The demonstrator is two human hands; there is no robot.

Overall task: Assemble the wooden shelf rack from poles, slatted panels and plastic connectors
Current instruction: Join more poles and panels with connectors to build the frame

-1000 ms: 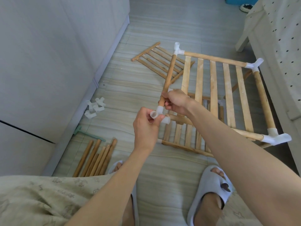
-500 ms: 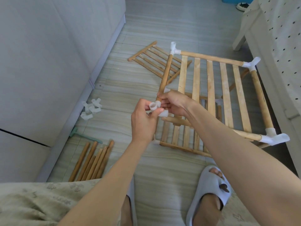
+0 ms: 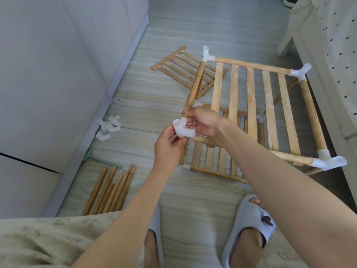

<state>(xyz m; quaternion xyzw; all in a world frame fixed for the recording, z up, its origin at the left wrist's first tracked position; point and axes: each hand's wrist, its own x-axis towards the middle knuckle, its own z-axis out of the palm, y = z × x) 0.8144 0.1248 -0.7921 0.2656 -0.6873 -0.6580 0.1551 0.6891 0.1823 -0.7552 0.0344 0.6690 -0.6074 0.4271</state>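
left hand (image 3: 168, 147) pinched white connector (image 3: 182, 130) at pole (image 3: 193, 89) end (rack's near-left corner); right hand (image 3: 202, 120) fingers curled round pole just above it. loose poles (image 3: 110, 190) lay on floor (image 3: 193, 200).

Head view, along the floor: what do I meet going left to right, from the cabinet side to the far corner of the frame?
Spare white connectors → loose poles → left hand gripping the white connector → right hand holding the pole → slatted panel → near-right corner connector.

matt wood pole (image 3: 195, 84), white plastic connector (image 3: 182, 129)
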